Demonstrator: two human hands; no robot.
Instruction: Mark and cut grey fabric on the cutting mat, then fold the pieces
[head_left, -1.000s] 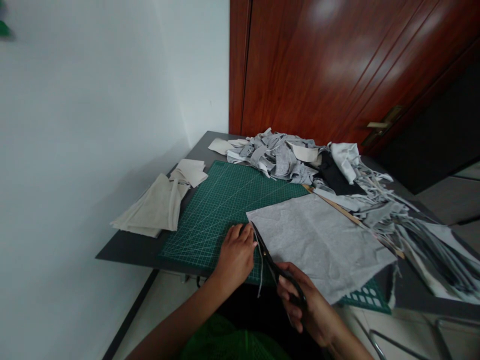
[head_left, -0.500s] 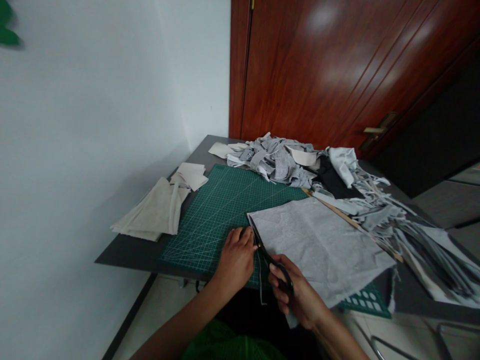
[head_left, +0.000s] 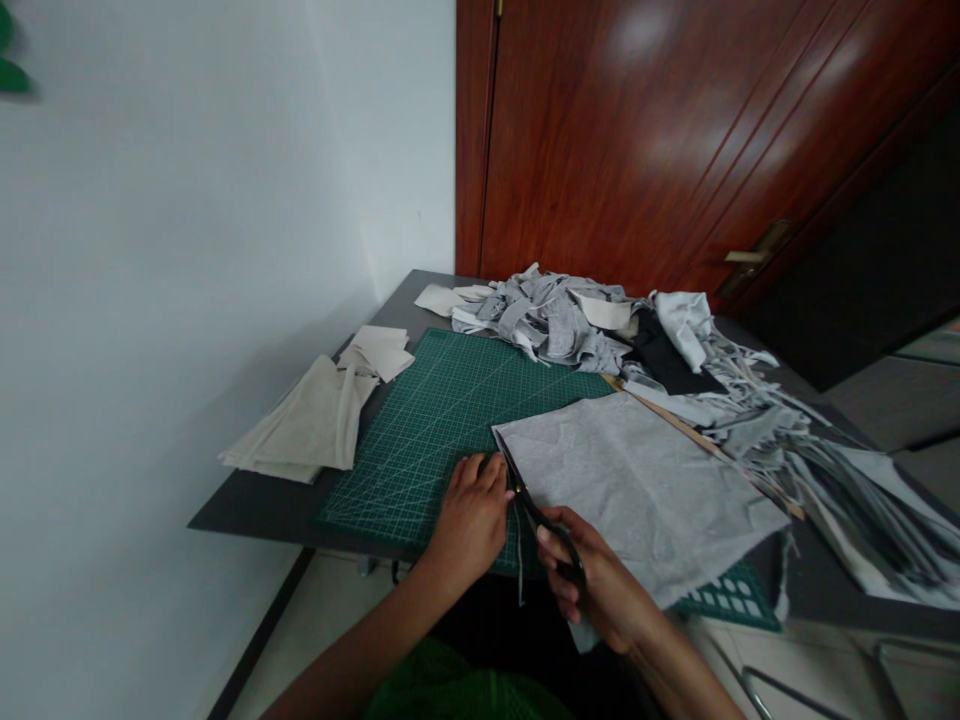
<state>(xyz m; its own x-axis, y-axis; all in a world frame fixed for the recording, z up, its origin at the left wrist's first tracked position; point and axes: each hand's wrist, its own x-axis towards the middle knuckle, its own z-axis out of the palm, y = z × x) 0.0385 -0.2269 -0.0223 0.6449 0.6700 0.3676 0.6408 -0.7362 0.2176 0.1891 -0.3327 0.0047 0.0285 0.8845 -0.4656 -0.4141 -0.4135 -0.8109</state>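
Black-handled scissors (head_left: 534, 512) are in my right hand (head_left: 585, 580), its fingers wrapped round the handles. Their blades lie at the left edge of a large grey cloth (head_left: 637, 480). My left hand (head_left: 471, 510) is closed beside the blades, pinching the cloth's edge; its fingertips are partly hidden. A thin grey strip (head_left: 520, 560) hangs down between my hands. Under the cloth and my left hand lies a green cutting mat (head_left: 420, 430) with a white grid.
Beige folded cloth (head_left: 300, 425) lies on the dark table (head_left: 247, 510) at the left. Grey scraps (head_left: 555, 315) are heaped at the back. A wooden ruler (head_left: 675, 425) and strips (head_left: 877, 510) lie right. A wall and a red-brown door (head_left: 600, 130) stand behind.
The view has shifted very slightly. Both hands, the scissors and the cloth keep nearly the same places; the end of the hanging strip has swung a little.
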